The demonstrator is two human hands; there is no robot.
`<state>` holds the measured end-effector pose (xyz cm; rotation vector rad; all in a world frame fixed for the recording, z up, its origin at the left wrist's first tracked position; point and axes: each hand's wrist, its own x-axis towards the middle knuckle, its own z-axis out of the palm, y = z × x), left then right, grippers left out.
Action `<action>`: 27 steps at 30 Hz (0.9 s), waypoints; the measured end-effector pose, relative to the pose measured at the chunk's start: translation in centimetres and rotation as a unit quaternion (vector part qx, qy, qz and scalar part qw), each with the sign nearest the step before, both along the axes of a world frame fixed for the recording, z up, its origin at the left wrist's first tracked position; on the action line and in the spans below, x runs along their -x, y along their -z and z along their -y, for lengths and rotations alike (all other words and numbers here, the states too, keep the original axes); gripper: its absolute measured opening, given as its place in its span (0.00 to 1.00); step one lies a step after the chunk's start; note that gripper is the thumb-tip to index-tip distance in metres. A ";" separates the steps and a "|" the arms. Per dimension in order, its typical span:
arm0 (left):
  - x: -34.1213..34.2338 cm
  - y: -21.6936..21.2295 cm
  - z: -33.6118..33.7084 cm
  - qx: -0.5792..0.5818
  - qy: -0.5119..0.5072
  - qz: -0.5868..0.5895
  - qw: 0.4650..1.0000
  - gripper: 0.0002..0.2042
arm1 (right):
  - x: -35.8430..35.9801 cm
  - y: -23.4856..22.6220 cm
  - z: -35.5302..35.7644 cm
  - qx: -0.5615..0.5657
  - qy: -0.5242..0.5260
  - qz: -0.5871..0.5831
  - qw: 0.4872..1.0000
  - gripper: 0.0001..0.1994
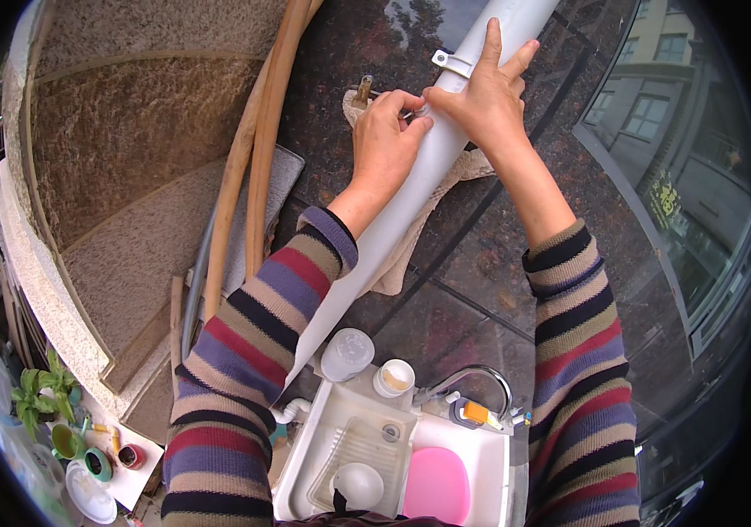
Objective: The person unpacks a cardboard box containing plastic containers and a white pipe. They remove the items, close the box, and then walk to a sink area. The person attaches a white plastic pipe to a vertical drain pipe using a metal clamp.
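- White pipe [393, 211] slants up the dark wall, above the sink [490, 457].
- Left hand [386, 145] pinches a small fitting against the pipe; right hand [481, 97] lies flat on it.
- Risk: the fitting slipping from the pinch into the sink.

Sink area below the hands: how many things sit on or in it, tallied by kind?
Lidded jars on the sink rim: 2, one clear, one white
Faucets: 1
Pink basins: 1
White bowls: 1
Clear trays: 1
Total: 6

Both hands, left and right, are up on the white pipe, not counted.
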<state>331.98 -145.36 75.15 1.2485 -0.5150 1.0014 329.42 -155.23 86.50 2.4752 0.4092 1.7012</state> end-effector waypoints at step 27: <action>-0.2 -0.5 -0.6 -0.011 0.001 0.059 0.998 0.06 | -0.1 0.0 1.4 0.036 -0.046 0.010 0.998 0.59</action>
